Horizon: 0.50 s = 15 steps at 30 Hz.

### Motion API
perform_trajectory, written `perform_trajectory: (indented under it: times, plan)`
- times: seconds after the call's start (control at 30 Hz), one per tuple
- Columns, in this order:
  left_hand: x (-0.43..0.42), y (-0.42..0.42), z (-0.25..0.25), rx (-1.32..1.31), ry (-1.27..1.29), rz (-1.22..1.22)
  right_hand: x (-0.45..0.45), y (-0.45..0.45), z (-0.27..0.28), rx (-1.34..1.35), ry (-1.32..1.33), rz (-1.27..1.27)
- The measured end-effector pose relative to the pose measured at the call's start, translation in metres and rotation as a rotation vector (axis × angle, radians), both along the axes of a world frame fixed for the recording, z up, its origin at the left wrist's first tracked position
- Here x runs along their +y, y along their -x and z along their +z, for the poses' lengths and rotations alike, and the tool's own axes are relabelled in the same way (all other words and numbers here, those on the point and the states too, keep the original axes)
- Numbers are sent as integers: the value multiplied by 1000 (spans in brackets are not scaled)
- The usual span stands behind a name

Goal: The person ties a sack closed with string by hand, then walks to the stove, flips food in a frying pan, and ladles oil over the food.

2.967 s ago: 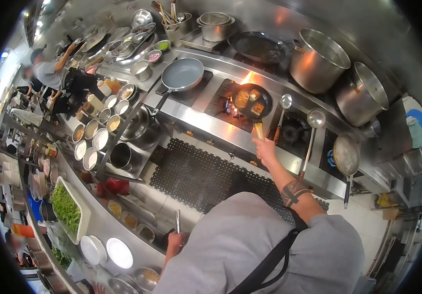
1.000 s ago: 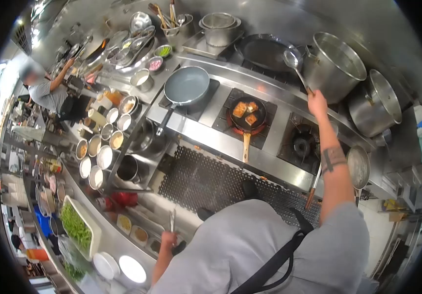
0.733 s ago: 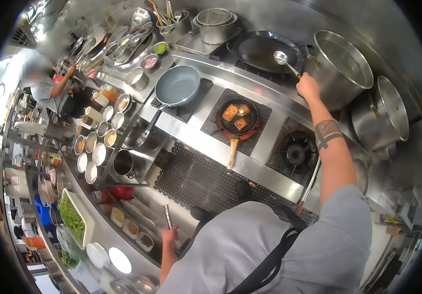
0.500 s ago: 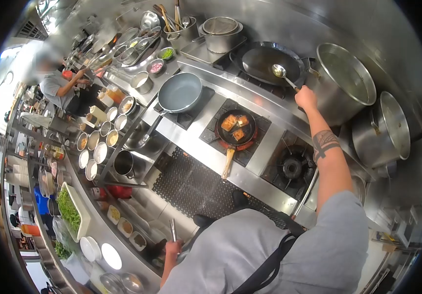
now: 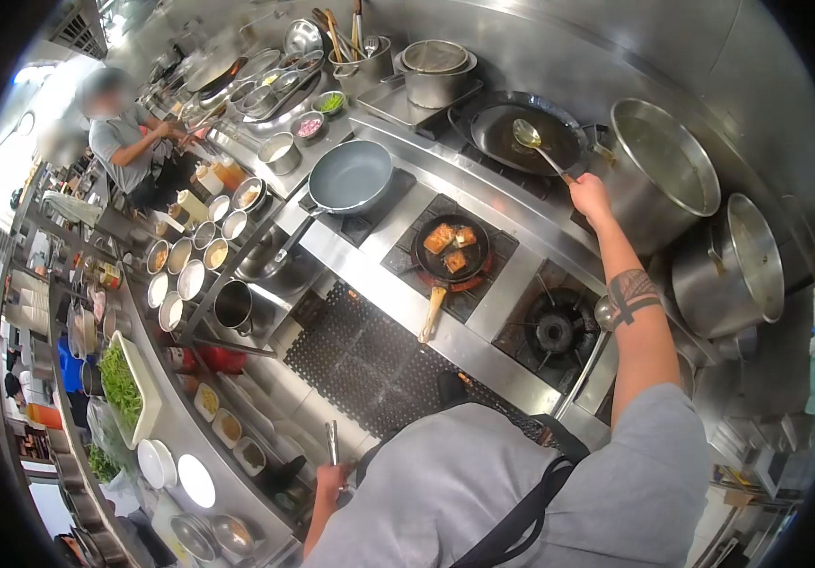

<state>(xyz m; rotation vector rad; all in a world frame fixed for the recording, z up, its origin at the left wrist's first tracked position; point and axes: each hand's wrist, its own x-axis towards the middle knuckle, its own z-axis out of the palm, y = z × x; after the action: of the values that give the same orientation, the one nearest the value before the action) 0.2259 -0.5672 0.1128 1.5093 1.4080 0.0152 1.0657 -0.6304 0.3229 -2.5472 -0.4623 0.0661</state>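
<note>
My right hand (image 5: 589, 195) is closed round the handle of a metal ladle (image 5: 527, 134), whose bowl is over the dark liquid in a wide black pan (image 5: 493, 118) at the back of the stove. Low in the view, my left hand (image 5: 332, 476) grips metal tongs (image 5: 333, 443) that point up. Three browned pieces of food (image 5: 449, 239) lie in a small black frying pan (image 5: 420, 260) on a glowing burner. Its wooden handle (image 5: 432, 315) points toward me, and neither hand touches it.
A grey pan (image 5: 351, 177) sits on the left burner. Two tall pots (image 5: 654, 180) stand at the right. Bowls (image 5: 191, 278), bottles and a tray of greens (image 5: 147, 398) line the left counter. A co-worker (image 5: 124, 137) stands at the upper left.
My right hand has let go of the frying pan's wooden handle and taken the ladle, which has moved over the wide black pan. My left hand still has the tongs. The flame beside the food is gone.
</note>
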Motion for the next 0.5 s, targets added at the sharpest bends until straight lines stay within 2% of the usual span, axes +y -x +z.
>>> perform_trajectory:
  times: [0.07,0.13,0.23,0.33,0.4,0.47,0.5]
  plan:
    - [2,-11,12,21,-8,-22,-2,10,1,-23,-41,20]
    - [2,-21,30,100,203,274,-5,21,6,-23,-25,47]
    - [2,-3,13,109,203,225,-11,45,19,-15,-26,82]
    - [-1,23,-9,85,235,274,-17,79,30,41,-124,121]
    - [-2,43,-19,93,241,266,-20,102,23,94,-179,139]
    - [-9,63,-25,-12,320,333,-22,127,16,187,-223,153]
    - [-11,66,-16,-12,325,333,-23,137,6,186,-218,152]
